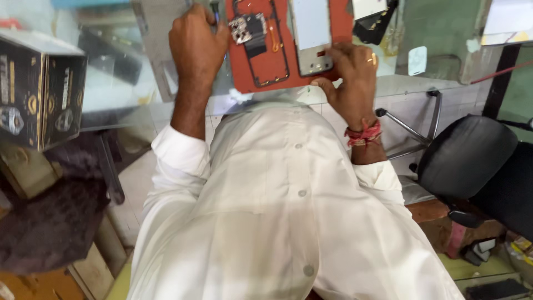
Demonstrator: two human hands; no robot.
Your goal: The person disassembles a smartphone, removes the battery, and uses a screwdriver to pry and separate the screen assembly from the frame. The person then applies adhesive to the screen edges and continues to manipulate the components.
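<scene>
Gripping a slim dark tool (215, 11) between thumb and curled fingers, the left hand (195, 41) hovers at the upper left corner of a red-brown work mat (261, 69); its grip is narrow and closed around the tool's shaft, whose tip I cannot make out. Just to the right of that grip lies an opened phone frame (261, 44), a dark outline with a small metal-shielded circuit board (241, 29) near its top, flat on the mat.

Further right, beside the frame, lies a pale phone screen panel (311, 36), face up. The right hand (351, 78) presses on the lower end of this panel and the mat's near right corner, fingers bent and bearing down rather than wrapped around anything; thumb and fingertips touch the panel's bottom edge. A ring shows on one finger and red thread bands (363, 135) circle the wrist.

The mat rests on a glass surface (111, 94). Well to the left of the left grip stands a black printed carton (39, 89). Beyond the right grip, lower down, is a black chair (472, 155). A white shirt (277, 211) fills the foreground beneath both wrists.
</scene>
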